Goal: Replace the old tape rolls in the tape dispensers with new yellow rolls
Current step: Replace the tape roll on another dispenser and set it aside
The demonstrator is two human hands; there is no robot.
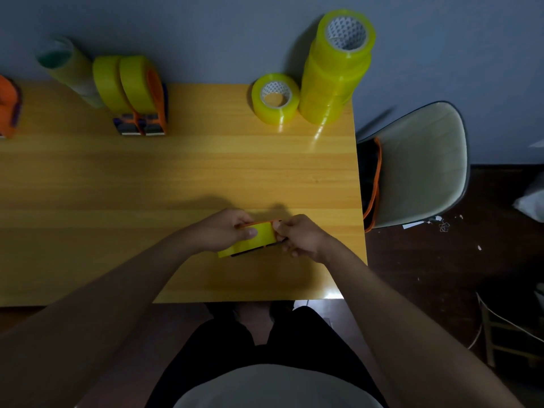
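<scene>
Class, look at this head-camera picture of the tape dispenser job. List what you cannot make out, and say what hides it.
- Dispenser in the hands: the left hand, right hand and yellow roll cover most of it, so whether the roll is seated cannot be told.
- Orange dispenser at far left: cut off by the frame edge.
- Pale roll at the back left: blurred, so its kind is unclear.
- Orange strap by the chair: what it belongs to is in shadow.

Single roll (275,97) left of stack (335,72).
</scene>
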